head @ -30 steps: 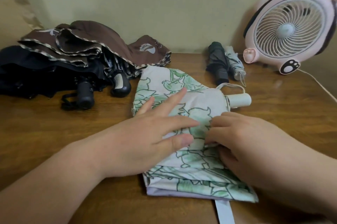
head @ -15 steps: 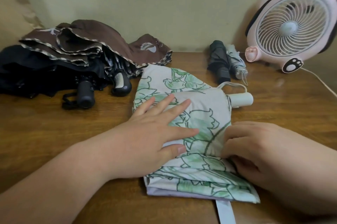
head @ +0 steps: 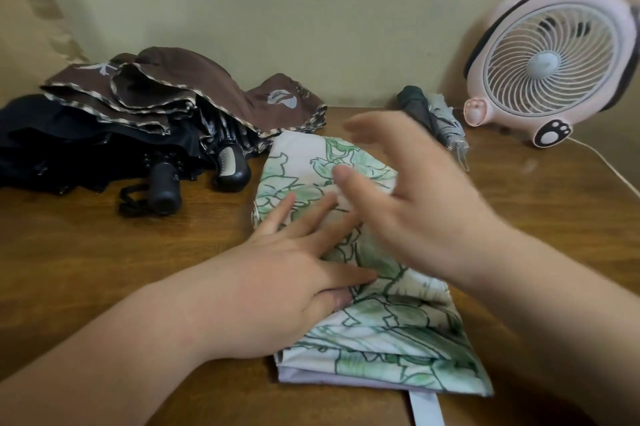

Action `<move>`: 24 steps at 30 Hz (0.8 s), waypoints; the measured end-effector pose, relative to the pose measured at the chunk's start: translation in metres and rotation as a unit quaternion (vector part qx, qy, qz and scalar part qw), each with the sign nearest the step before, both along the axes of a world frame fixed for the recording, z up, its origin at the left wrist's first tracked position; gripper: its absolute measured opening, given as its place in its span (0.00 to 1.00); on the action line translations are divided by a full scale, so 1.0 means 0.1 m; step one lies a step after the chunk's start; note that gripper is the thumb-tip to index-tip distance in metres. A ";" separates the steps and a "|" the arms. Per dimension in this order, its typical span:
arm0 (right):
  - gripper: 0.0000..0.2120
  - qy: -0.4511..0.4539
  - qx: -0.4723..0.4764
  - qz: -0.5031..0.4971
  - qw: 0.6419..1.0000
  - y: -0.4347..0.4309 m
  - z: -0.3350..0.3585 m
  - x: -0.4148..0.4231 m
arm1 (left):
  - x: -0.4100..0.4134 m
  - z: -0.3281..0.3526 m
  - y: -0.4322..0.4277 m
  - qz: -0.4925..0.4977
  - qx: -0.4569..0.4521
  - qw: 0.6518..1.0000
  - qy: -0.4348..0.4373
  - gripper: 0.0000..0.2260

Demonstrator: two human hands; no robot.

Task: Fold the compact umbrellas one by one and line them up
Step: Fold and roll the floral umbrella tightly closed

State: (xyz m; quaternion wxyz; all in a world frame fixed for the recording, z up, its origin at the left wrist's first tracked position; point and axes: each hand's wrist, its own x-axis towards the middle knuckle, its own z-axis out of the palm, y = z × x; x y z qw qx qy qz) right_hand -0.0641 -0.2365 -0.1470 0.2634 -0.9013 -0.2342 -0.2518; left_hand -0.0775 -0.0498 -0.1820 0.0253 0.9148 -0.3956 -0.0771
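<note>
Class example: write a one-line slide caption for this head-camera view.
Left hand presses flat on the green-leaf umbrella while the blurred right hand hovers open above it.

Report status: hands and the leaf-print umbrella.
Left hand flat, pressing leaf-print umbrella. Right hand open, blurred, above it. Umbrella flattened, not yet rolled. Brown umbrella at its far-left corner.

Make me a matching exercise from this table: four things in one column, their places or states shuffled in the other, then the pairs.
Column one
1. left hand
2. pink fan
3. brown umbrella
4. leaf-print umbrella

Column two
A. lies part folded in the middle of the table
B. stands at the back right by the wall
C. presses flat on the leaf-print umbrella
D. heaped loose at the back left, on a black umbrella

Pairs: 1-C, 2-B, 3-D, 4-A
</note>
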 end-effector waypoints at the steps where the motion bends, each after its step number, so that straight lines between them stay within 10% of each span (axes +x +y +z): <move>1: 0.21 -0.020 -0.067 -0.001 0.998 0.11 -0.09 0.07 | -0.01 0.01 0.01 -0.008 0.002 1.000 -0.003 0.19; 4: 0.23 -0.045 -0.225 -0.006 0.973 0.15 -0.39 0.24 | -0.04 0.02 0.03 -0.012 0.006 1.000 0.011 0.21; 16: 0.38 0.031 -0.305 -0.051 0.950 -0.23 -0.52 0.24 | -0.03 0.11 0.21 0.049 -0.126 0.991 0.005 0.28; 24: 0.50 0.058 -0.317 -0.047 0.945 -0.21 -0.50 0.24 | -0.03 0.29 0.21 0.273 0.014 0.962 0.006 0.30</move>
